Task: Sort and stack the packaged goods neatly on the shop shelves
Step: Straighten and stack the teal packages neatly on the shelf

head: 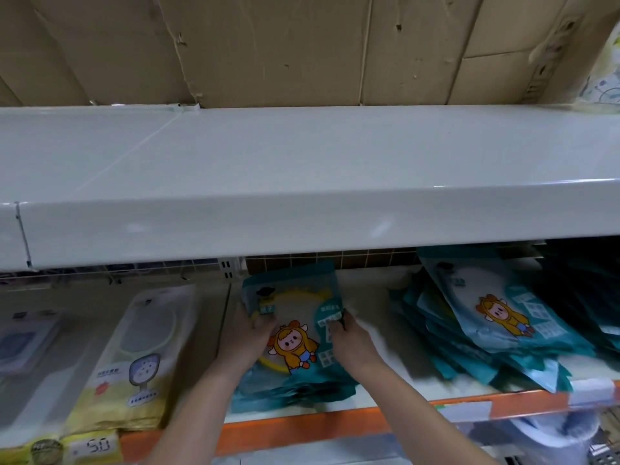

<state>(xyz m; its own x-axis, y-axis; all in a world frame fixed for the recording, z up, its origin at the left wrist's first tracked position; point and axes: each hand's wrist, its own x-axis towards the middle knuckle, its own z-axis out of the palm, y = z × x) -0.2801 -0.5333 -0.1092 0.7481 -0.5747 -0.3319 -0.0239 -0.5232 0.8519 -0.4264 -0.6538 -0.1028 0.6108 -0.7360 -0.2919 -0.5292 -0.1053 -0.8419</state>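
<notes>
Fingers (260,322) of both hands around teal packet (295,317) edges.

Upper shelf (302,209) overhangs, capping headroom. Bare gap on lower shelf (369,290) just right of centre packet stack (295,347); slumped teal pile (486,330) blocks farther right.

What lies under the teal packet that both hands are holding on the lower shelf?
Under the teal packet lies a stack of similar teal packets; only their front edges show, the rest is covered.
</notes>
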